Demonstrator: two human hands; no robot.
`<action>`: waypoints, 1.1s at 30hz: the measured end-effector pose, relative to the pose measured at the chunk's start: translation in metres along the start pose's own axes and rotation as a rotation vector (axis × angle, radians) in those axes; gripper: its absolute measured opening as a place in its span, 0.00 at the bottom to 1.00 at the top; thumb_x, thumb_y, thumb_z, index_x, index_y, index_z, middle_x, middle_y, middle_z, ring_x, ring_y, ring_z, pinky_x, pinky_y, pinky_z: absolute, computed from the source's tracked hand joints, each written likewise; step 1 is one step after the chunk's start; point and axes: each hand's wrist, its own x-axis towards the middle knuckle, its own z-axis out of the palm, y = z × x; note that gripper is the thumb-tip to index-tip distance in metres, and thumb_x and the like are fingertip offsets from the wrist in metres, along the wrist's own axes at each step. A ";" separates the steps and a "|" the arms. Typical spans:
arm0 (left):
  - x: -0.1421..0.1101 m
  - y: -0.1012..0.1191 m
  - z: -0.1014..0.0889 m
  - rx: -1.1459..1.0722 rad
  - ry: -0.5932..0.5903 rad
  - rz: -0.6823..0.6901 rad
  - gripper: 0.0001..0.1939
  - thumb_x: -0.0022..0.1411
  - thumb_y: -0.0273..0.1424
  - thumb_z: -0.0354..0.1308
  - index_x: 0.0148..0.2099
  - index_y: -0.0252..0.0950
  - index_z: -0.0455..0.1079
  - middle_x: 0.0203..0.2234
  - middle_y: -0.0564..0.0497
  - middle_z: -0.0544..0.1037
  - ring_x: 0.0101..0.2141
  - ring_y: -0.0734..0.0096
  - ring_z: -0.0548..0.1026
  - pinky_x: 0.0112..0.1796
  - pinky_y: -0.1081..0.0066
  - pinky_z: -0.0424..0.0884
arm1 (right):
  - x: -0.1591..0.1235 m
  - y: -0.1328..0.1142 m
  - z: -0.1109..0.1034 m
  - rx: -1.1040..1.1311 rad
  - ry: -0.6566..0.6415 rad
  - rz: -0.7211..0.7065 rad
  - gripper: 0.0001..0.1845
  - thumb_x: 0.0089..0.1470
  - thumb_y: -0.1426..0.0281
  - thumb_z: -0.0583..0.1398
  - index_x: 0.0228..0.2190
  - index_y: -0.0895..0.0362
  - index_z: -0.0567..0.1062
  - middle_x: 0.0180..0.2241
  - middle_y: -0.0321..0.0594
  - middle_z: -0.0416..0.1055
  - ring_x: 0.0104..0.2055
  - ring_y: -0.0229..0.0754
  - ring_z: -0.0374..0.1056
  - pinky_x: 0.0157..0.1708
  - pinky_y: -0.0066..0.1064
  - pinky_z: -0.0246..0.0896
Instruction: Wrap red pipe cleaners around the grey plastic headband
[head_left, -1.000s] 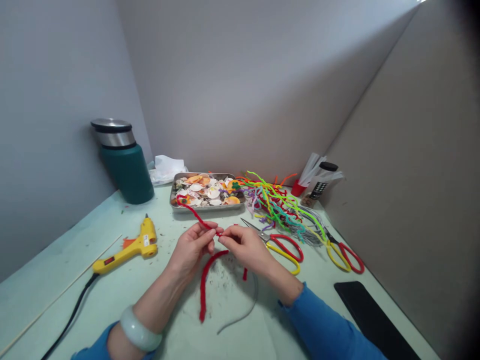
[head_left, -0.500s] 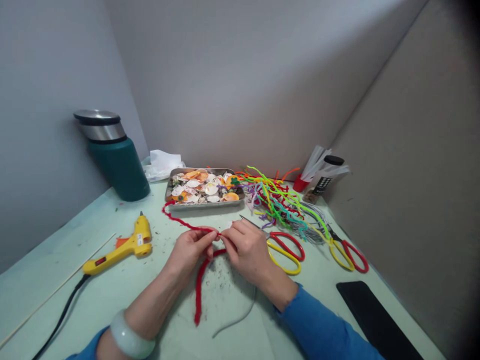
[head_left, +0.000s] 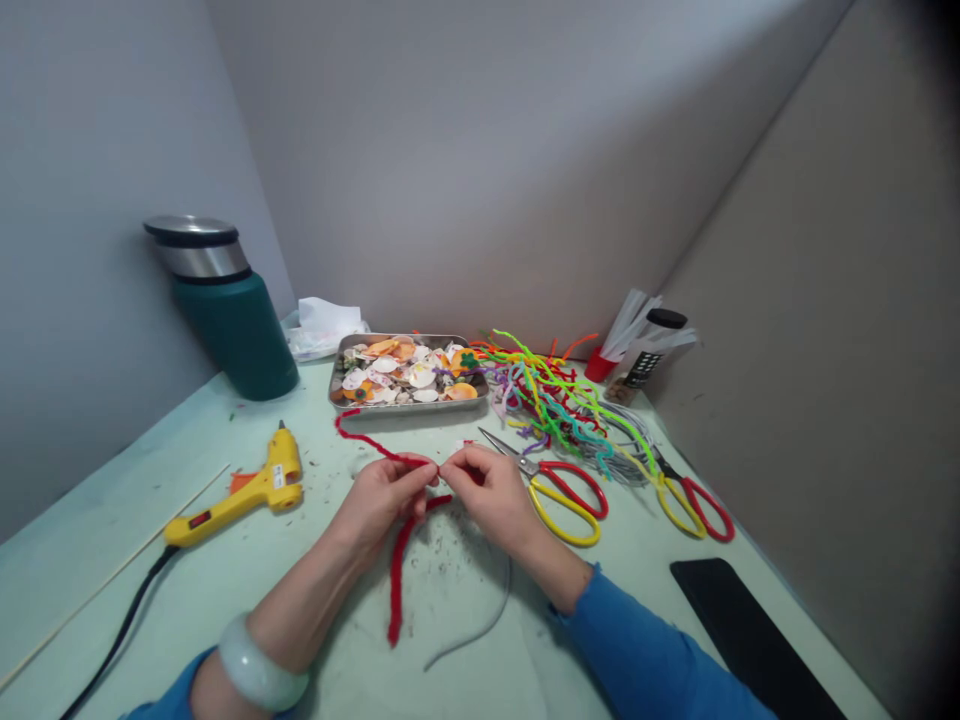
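Note:
A fuzzy red pipe cleaner [head_left: 369, 441] is pinched between the thumb and fingers of my left hand [head_left: 382, 505]. Its far end bends up toward the tray of shells. My right hand [head_left: 491, 495] is closed in a pinch at the near end of this pipe cleaner, fingertips almost touching those of my left hand. Another red length [head_left: 397, 580] hangs below my left hand, curving down over the table; how it joins the first is hidden by the fingers. A thin grey cord [head_left: 480, 632] lies on the table below my right hand.
A metal tray [head_left: 409, 408] of shells stands behind my hands. Right of it lie colourful pipe cleaners [head_left: 555, 395], then scissors [head_left: 564, 500] and a second pair [head_left: 694, 508]. At left are a yellow glue gun [head_left: 240, 500], a stick [head_left: 112, 575] and a green bottle [head_left: 236, 330].
My right hand has turned slightly, its fingers lifting and showing more of the pinch and the end of the lower red length. The left hand stays almost still.

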 end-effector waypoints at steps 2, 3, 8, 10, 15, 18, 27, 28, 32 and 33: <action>0.000 -0.001 0.000 0.012 -0.007 -0.003 0.12 0.53 0.36 0.63 0.30 0.30 0.72 0.11 0.54 0.69 0.15 0.80 0.62 0.19 0.78 0.56 | 0.001 0.002 0.002 0.075 -0.026 0.052 0.09 0.50 0.70 0.57 0.22 0.58 0.74 0.21 0.34 0.66 0.26 0.35 0.60 0.27 0.26 0.53; 0.000 -0.001 0.000 0.003 -0.011 -0.008 0.12 0.53 0.36 0.63 0.30 0.30 0.72 0.11 0.54 0.68 0.15 0.80 0.62 0.19 0.78 0.56 | 0.002 0.003 0.002 0.119 -0.041 0.072 0.09 0.50 0.70 0.57 0.22 0.58 0.73 0.21 0.33 0.65 0.25 0.35 0.59 0.27 0.26 0.53; -0.001 -0.004 0.000 -0.114 -0.043 -0.031 0.10 0.53 0.35 0.62 0.29 0.32 0.72 0.12 0.56 0.66 0.15 0.79 0.60 0.19 0.76 0.60 | 0.003 0.002 0.003 0.291 -0.113 0.163 0.09 0.48 0.70 0.56 0.19 0.58 0.71 0.17 0.30 0.59 0.21 0.33 0.53 0.23 0.25 0.49; -0.001 -0.004 0.000 -0.128 -0.042 -0.038 0.10 0.53 0.35 0.62 0.30 0.32 0.72 0.13 0.56 0.66 0.15 0.79 0.60 0.19 0.76 0.60 | 0.003 0.002 0.003 0.288 -0.119 0.172 0.09 0.49 0.70 0.56 0.19 0.58 0.70 0.17 0.30 0.58 0.21 0.33 0.53 0.23 0.25 0.49; -0.001 -0.003 0.001 -0.018 0.002 0.005 0.12 0.53 0.36 0.62 0.25 0.32 0.70 0.11 0.56 0.65 0.15 0.79 0.59 0.20 0.77 0.58 | -0.001 0.004 0.004 0.032 0.005 -0.033 0.05 0.51 0.72 0.56 0.27 0.58 0.72 0.28 0.36 0.68 0.30 0.37 0.62 0.31 0.27 0.57; -0.002 0.000 0.004 0.051 0.050 0.024 0.12 0.52 0.36 0.62 0.25 0.31 0.71 0.10 0.55 0.66 0.15 0.79 0.61 0.20 0.77 0.56 | -0.004 0.003 0.004 -0.141 0.073 -0.217 0.04 0.52 0.74 0.56 0.30 0.57 0.71 0.32 0.39 0.68 0.35 0.39 0.63 0.35 0.29 0.58; -0.001 -0.001 0.005 0.259 0.128 0.094 0.14 0.51 0.39 0.62 0.24 0.32 0.73 0.09 0.54 0.67 0.15 0.76 0.62 0.20 0.76 0.56 | -0.008 0.001 -0.001 -0.659 0.069 -0.429 0.04 0.55 0.72 0.55 0.31 0.58 0.70 0.34 0.43 0.68 0.39 0.45 0.60 0.41 0.37 0.51; -0.001 -0.001 0.005 0.278 0.131 0.094 0.14 0.51 0.39 0.62 0.24 0.32 0.73 0.10 0.54 0.67 0.15 0.76 0.62 0.20 0.76 0.56 | -0.008 0.000 -0.001 -0.689 0.070 -0.437 0.04 0.55 0.72 0.55 0.31 0.58 0.70 0.34 0.43 0.68 0.39 0.45 0.59 0.40 0.38 0.51; -0.002 -0.001 0.005 0.196 0.075 0.072 0.15 0.52 0.38 0.61 0.21 0.32 0.71 0.10 0.54 0.66 0.15 0.77 0.62 0.20 0.76 0.56 | -0.009 -0.001 -0.001 -0.782 0.076 -0.534 0.05 0.55 0.73 0.54 0.28 0.58 0.69 0.32 0.44 0.68 0.37 0.46 0.58 0.38 0.38 0.50; -0.002 -0.001 0.006 0.156 0.054 0.069 0.15 0.52 0.38 0.61 0.21 0.33 0.70 0.10 0.54 0.66 0.15 0.77 0.62 0.20 0.76 0.57 | -0.009 -0.001 0.000 -0.780 0.081 -0.555 0.05 0.54 0.73 0.54 0.28 0.58 0.69 0.32 0.44 0.68 0.37 0.46 0.58 0.37 0.38 0.50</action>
